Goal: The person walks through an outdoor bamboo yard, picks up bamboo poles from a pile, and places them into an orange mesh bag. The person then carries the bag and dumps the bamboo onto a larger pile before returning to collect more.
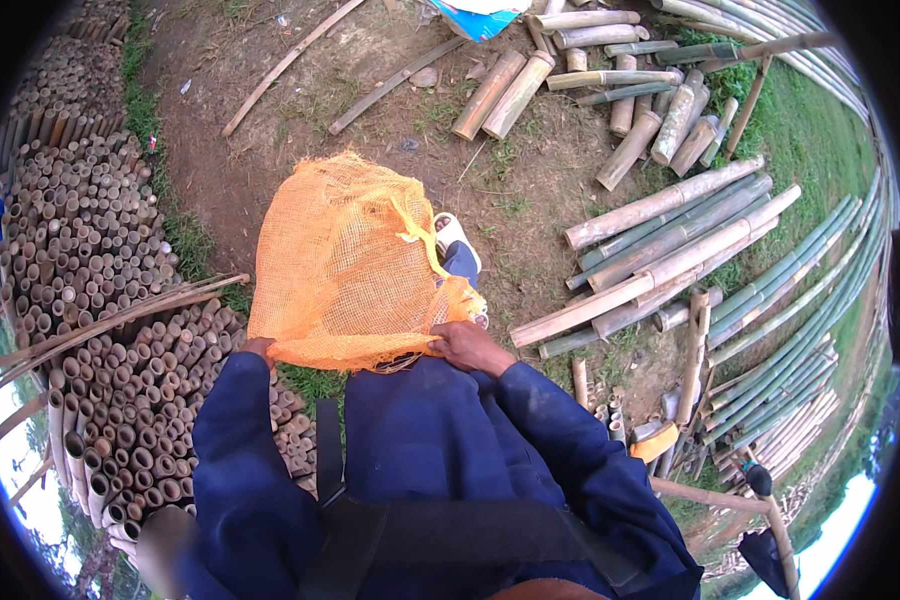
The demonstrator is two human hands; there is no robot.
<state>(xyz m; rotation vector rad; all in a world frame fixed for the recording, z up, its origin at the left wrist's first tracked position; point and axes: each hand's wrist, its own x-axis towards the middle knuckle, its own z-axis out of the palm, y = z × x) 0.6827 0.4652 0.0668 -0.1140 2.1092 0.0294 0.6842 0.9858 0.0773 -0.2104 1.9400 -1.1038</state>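
An orange mesh sack (335,255) hangs spread out in front of my body, its weave loose enough to see the ground through. My left hand (260,349) is closed on the sack's near left corner. Farther right along the same near edge, my right hand (470,347) grips the rolled mesh, fingers wrapped round it. A yellow tie strip (422,238) runs down the sack's right side. Beyond that strip my foot in a pale sandal (454,240) shows. Both fingertips are partly hidden by the mesh.
Stacked bamboo pieces (90,240) fill the left side, with thin poles (120,325) jutting across them. Cut bamboo lengths (670,250) lie on the right, and short pieces (670,120) farther off. Long green poles (790,320) stretch along the far right. A blue and white sheet (478,18) lies ahead.
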